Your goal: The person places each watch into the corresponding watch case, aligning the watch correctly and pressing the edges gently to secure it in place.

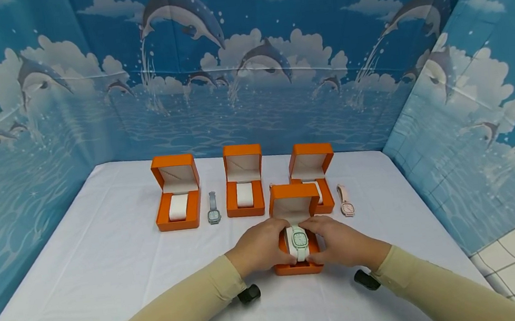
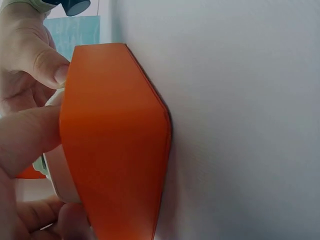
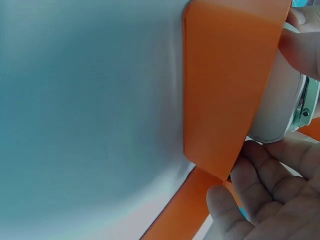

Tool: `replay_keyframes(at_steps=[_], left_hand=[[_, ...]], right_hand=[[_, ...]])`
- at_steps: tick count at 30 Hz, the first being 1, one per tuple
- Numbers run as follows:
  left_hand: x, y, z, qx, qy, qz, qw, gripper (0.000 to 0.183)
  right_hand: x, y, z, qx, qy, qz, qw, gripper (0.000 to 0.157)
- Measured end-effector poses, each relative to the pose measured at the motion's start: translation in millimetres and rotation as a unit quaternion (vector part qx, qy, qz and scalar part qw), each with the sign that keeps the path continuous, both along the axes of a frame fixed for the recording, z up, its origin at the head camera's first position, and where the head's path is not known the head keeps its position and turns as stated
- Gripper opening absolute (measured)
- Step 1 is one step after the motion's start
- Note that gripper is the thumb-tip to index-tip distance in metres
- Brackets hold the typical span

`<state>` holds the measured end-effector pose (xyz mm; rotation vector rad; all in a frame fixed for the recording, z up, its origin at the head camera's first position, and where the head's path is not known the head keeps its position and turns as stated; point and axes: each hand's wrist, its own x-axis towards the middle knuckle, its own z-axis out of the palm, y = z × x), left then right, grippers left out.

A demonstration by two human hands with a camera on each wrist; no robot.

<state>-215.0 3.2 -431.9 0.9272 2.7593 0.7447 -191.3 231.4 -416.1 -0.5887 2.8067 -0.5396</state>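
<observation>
A mint-green watch (image 1: 300, 239) is wrapped round a white cushion (image 3: 275, 97) in the nearest orange watch box (image 1: 299, 269), whose lid stands up. My left hand (image 1: 263, 245) grips the cushion from the left, its thumb at the near end. From the right, my right hand (image 1: 343, 241) holds the same cushion, with thumb near and forefinger far. The cushion's end rises above the box wall in the right wrist view. The left wrist view shows the box's orange side (image 2: 117, 125) beside my fingers. How deep the cushion sits is partly hidden by the hands.
Three more lidded boxes stand open behind: a left box (image 1: 179, 225), a middle box (image 1: 246, 211) and a right box (image 1: 327, 208), partly covered by the near one. A blue-grey watch (image 1: 213, 210) and a pink watch (image 1: 346, 203) lie on the white cloth (image 1: 108, 273).
</observation>
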Motion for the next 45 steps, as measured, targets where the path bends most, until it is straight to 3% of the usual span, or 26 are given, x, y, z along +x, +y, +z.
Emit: replay_keyframes(at_steps=[8, 20, 31, 39, 45], left_hand=[[-0.7, -0.8, -1.1, -0.020, 0.004, 0.003, 0.9998, 0.069], [-1.7, -5.3, 1.7, -0.039, -0.023, 0.015, 0.9989, 0.071], [-2.4, -6.3, 0.3, -0.027, -0.028, 0.026, 0.9989, 0.066], [-3.2, -3.2, -0.6, -0.035, -0.037, 0.035, 0.9981, 0.068], [-3.8, -1.6, -1.1, -0.040, -0.041, 0.034, 0.9978, 0.066]], right_hand=[[0.1, 0.2, -2.7, 0.001, 0.023, 0.004, 1.000, 0.075], [-1.1, 2.9, -4.7, 0.014, 0.029, 0.017, 0.999, 0.072], [0.2, -3.0, -2.0, 0.019, 0.024, -0.013, 0.999, 0.071], [-3.7, -5.8, 0.4, 0.042, -0.004, -0.031, 0.999, 0.071], [-6.9, -7.1, -0.7, 0.016, -0.046, -0.050, 0.998, 0.072]])
